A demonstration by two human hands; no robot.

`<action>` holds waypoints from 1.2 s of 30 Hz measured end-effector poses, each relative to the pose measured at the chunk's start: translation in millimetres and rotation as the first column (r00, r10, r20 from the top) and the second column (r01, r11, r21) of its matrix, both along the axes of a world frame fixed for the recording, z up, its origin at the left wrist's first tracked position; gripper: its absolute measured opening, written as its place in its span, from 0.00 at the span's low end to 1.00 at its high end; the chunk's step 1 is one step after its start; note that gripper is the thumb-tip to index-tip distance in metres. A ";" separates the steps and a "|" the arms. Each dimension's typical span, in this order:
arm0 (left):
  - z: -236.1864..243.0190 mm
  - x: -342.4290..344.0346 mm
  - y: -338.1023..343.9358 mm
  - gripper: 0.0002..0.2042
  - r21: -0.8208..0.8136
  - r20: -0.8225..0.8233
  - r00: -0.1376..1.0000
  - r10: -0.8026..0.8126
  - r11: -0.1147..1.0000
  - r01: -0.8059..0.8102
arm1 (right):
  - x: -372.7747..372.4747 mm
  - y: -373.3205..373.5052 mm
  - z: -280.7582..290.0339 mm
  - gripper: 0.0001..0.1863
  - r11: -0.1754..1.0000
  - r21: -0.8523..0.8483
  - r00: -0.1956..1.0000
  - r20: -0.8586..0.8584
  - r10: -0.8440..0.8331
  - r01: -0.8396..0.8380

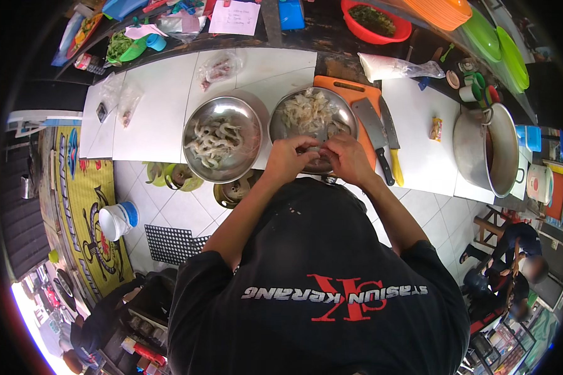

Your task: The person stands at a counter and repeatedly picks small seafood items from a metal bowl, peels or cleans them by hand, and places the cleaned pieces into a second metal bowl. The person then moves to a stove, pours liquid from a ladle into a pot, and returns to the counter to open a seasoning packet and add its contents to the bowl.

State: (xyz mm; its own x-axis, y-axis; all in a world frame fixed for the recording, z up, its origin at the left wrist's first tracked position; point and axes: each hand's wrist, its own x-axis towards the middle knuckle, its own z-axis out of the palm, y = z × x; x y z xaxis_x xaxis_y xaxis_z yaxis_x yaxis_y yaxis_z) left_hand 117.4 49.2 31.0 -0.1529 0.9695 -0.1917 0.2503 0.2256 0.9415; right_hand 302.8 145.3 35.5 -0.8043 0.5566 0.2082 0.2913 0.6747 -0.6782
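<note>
Metal bowls [250,132], two (knives [370,123], two)

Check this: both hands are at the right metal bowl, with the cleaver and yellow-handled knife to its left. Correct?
Not quite: the head view shows the cleaver and yellow-handled knife right of that metal bowl. The left hand and right hand are at it.

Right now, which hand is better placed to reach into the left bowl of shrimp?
Probably the left hand: it is nearer the left bowl. The right hand is on the far side of the left hand, over the right bowl, so it would likely have to cross over.
</note>
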 end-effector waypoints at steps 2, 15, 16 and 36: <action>6.6 -3.0 0.0 0.14 -0.030 0.091 0.995 0.042 0.999 -0.039 | -4.1 1.1 2.0 0.03 1.000 0.004 1.000 -0.026 0.010 -0.009; -10.9 -43.0 -19.6 0.09 -0.006 0.105 0.976 0.189 0.982 -0.190 | -33.0 51.2 -35.9 0.05 0.967 0.082 0.970 -0.039 -0.239 0.242; -10.9 -44.1 -19.0 0.09 0.019 0.104 0.976 0.192 0.981 -0.195 | -39.3 54.6 -37.6 0.07 0.962 0.162 0.971 0.062 -0.231 0.219; -28.9 -11.1 5.6 0.11 -0.246 0.707 0.616 0.347 0.938 -0.246 | -41.6 8.5 6.2 0.14 0.997 0.032 0.998 0.002 -0.070 0.070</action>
State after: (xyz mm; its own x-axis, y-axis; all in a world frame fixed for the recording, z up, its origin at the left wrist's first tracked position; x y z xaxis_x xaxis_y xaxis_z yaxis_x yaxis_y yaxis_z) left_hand 106.3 54.8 2.1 -0.1889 0.8601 -0.4739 -0.6059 0.2777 0.7455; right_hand 261.2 153.9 41.6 -0.7643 0.6047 0.2241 0.3410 0.6739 -0.6554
